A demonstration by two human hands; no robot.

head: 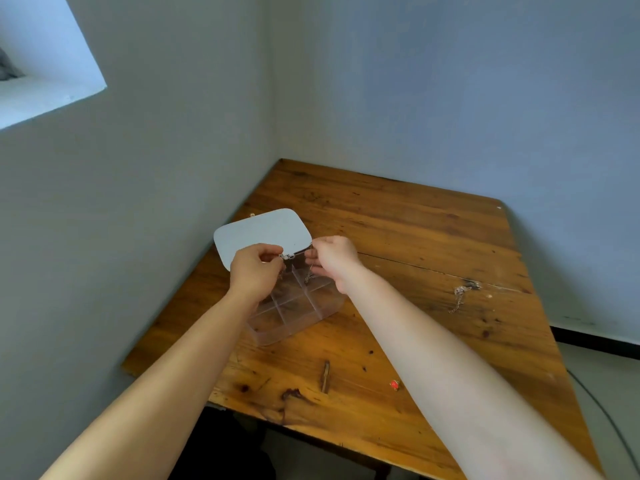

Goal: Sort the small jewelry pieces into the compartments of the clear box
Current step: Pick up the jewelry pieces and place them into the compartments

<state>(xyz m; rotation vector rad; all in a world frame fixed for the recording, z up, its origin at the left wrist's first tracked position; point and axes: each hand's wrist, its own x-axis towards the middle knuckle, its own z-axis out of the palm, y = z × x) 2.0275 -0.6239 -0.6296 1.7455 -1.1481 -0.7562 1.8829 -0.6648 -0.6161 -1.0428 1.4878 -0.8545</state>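
A clear box [298,317] with several compartments sits open on the wooden table [398,237], its pale lid [259,233] tilted back. Both hands hover over its far compartments. My left hand [254,271] pinches one end of a thin silver chain [309,273] near the hinge. My right hand [334,259] pinches the other part, and the chain dangles down into a far right compartment. Another silver chain [462,296] lies on the table to the right. A small red piece [394,384] lies near the front.
The table stands in a corner, with walls on the left and at the back. A tiny pale piece [252,214] lies behind the lid. Dark knots and a gouge [325,375] mark the wood at the front. A cable [609,420] runs on the floor at right.
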